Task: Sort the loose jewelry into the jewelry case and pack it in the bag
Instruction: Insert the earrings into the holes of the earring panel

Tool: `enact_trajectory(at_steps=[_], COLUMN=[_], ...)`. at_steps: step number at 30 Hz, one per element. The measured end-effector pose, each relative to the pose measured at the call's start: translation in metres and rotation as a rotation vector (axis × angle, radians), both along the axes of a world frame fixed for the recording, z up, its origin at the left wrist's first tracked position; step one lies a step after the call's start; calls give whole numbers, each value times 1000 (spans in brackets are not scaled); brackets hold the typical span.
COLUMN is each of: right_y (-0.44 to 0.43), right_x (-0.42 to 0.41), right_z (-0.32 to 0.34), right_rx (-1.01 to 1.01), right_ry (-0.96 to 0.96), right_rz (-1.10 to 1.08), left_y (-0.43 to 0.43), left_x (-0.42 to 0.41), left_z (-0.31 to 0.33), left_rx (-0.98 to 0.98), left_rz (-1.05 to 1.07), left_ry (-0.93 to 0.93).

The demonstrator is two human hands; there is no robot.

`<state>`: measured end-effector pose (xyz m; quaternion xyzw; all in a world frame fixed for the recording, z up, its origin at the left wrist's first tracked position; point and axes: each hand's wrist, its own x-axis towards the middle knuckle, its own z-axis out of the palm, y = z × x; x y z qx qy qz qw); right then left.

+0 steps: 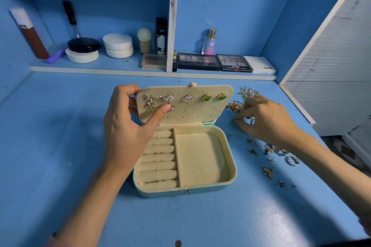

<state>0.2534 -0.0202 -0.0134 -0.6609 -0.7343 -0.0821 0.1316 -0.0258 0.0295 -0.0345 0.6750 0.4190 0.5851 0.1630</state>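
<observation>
My left hand (128,138) pinches the case lid (200,111) upright; my right hand (267,118) is at a stud (230,123), hold unclear. Tiny, light, slippery: I'd pinch its head.

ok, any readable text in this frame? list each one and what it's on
"MATTE": right eyeshadow palette; the lines under it are blurred.
"NUDES": left eyeshadow palette, faint.
"SB": perfume bottle.
White box: yellow print, too small to read.
Black carton: print blurred.
Jewelry case: no text.
</observation>
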Motion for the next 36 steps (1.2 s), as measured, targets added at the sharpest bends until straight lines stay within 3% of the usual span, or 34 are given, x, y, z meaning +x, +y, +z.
enact_trajectory(at_steps=[16, 36], right_y=[8, 4], right_x=[-4, -20], right_z=[6, 17], right_rx=[-112, -240], right_ry=[47, -130], right_rz=[114, 23], left_y=[0, 0], left_x=[-1, 0], left_z=[0, 0], left_rx=[14, 6], left_rz=[-12, -16], left_ry=[13, 1])
